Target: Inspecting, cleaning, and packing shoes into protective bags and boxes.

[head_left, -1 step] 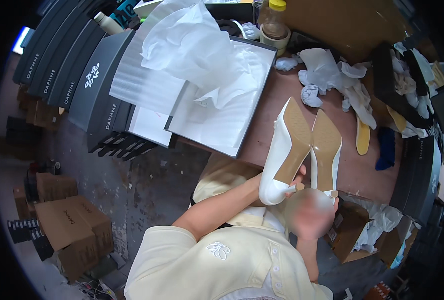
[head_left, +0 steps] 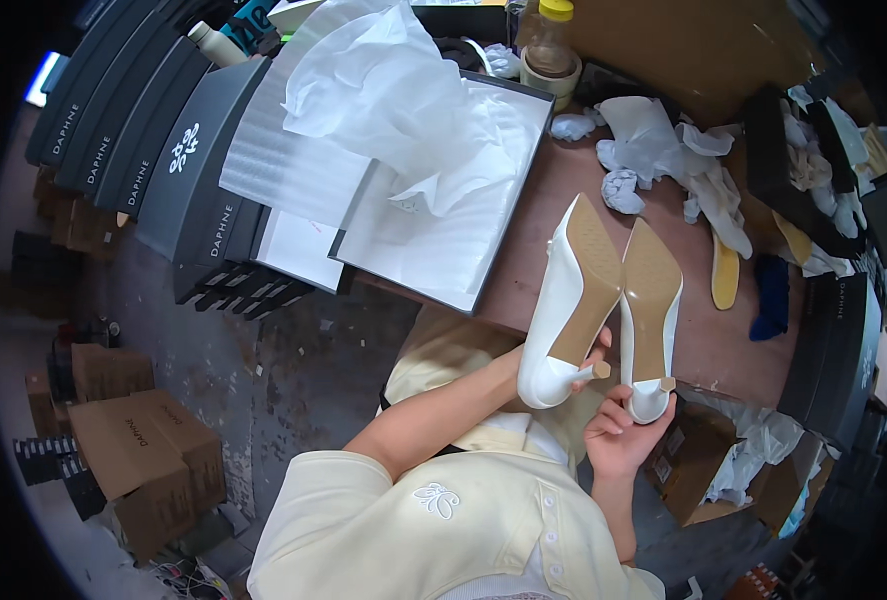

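A pair of white high-heeled shoes is held side by side, tan soles up and pointed toes away from me. My left hand (head_left: 601,347) is closed on the left high-heeled shoe (head_left: 546,350); the shoe hides most of that hand, and a few fingers show beside the heel. The heel end of the right high-heeled shoe (head_left: 672,345) sits in my right hand (head_left: 624,440), its thumb and fingers curled round the back. Both toes reach over the brown tabletop (head_left: 524,270). Left of the shoes lies an open shoebox (head_left: 444,265) with white tissue paper (head_left: 384,100) heaped over it.
Dark shoeboxes (head_left: 199,170) are stacked on the left. Crumpled paper (head_left: 644,140), a yellow insole (head_left: 726,270) and a dark blue cloth (head_left: 771,297) lie on the table's right side. A jar with a yellow lid (head_left: 552,45) stands at the back. Cartons (head_left: 149,450) sit on the floor.
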Demonstrator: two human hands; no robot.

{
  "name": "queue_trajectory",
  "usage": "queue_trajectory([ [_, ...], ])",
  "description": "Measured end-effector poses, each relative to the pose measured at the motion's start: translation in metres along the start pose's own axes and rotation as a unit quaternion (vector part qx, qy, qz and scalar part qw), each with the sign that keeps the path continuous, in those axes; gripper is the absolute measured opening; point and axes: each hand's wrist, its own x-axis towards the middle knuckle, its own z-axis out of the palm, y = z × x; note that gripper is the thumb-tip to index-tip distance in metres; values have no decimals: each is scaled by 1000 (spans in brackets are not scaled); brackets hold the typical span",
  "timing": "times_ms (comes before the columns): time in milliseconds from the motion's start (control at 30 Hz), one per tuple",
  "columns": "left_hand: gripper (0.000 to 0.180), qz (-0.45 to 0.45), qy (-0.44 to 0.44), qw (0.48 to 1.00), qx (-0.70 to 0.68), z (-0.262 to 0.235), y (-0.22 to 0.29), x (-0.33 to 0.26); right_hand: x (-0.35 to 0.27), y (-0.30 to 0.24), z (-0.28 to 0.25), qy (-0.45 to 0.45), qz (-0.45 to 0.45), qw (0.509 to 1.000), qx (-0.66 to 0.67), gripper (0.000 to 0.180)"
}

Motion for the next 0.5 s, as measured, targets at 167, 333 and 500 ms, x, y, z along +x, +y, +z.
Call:
queue_trajectory([
  [167, 41, 36, 43, 998, 38, -8, 1, 1, 3, 4, 3, -20, 10, 999, -37, 66],
  [333, 39, 29, 16, 997, 65, 0, 9, 0, 5, 8, 10, 5, 27, 999, -21, 67],
  [500, 38, 33, 47, 992, 113, 16, 6, 2, 3, 6, 9, 17, 7, 999, -40, 64],
])
